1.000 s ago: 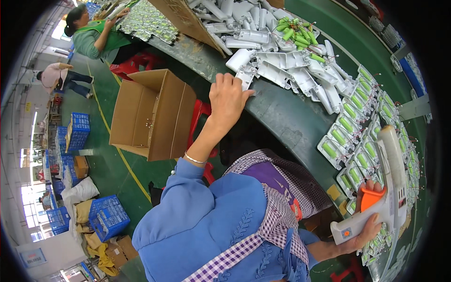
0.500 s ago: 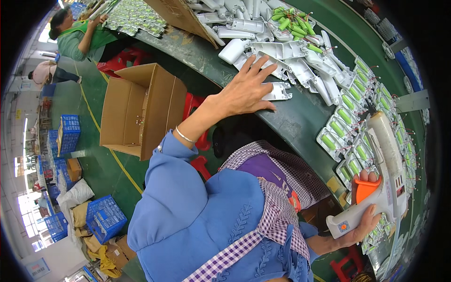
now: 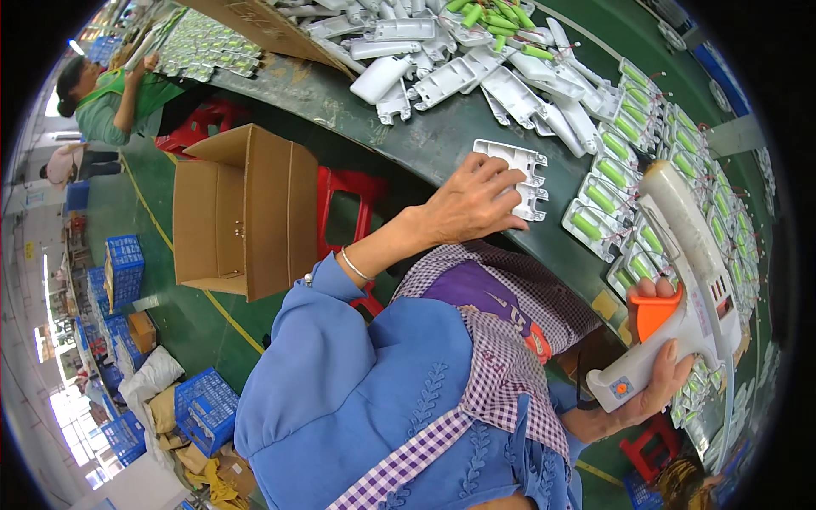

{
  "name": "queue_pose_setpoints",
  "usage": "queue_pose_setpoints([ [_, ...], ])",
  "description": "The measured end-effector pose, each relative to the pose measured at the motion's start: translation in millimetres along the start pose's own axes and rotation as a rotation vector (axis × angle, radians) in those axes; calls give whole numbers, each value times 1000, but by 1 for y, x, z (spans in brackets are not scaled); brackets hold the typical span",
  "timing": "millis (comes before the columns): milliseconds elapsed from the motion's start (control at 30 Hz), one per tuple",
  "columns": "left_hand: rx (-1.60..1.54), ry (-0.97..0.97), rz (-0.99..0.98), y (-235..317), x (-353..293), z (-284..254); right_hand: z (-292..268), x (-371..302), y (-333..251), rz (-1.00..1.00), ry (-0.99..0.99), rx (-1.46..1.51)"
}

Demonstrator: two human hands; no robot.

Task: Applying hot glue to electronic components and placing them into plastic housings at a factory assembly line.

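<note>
My left hand is at the table's near edge, its bent fingers pressed over white plastic shells. Part of these shells is hidden under the fingers. In my right hand is a white hot glue gun, with fingers wrapped round its handle and on the orange trigger. The gun's nozzle end points away, over rows of white shells fitted with green battery cells and thin wires. Beyond my left hand lies a loose heap of bare white shells.
Green cells lie on the heap. A cardboard sheet stands on the dark table. An open carton is beside red stools on my left. Farther off, a person in a green vest sits by more filled shells.
My left hand has come back from the heap toward the table's near edge, its fingers closing over white shells there. My right hand still holds the glue gun in nearly the same place.
</note>
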State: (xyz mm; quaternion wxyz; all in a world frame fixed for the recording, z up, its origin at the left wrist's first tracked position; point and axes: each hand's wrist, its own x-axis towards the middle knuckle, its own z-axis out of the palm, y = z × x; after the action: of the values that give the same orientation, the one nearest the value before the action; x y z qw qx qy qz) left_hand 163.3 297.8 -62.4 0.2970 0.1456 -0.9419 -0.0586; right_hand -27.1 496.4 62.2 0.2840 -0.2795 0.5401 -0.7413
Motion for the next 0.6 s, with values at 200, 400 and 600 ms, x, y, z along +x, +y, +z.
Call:
queue_pose_setpoints([
  [200, -34, 56, -68, 10, 21, 14, 24, -4, -1, -8, 87, 27],
  [400, -139, 315, -118, -12, 35, -12, 21, -5, 2, 34, 42, -9],
  [600, 309, 530, -349, -136, 87, -60, 29, -6, 2, 88, 18, -2],
])
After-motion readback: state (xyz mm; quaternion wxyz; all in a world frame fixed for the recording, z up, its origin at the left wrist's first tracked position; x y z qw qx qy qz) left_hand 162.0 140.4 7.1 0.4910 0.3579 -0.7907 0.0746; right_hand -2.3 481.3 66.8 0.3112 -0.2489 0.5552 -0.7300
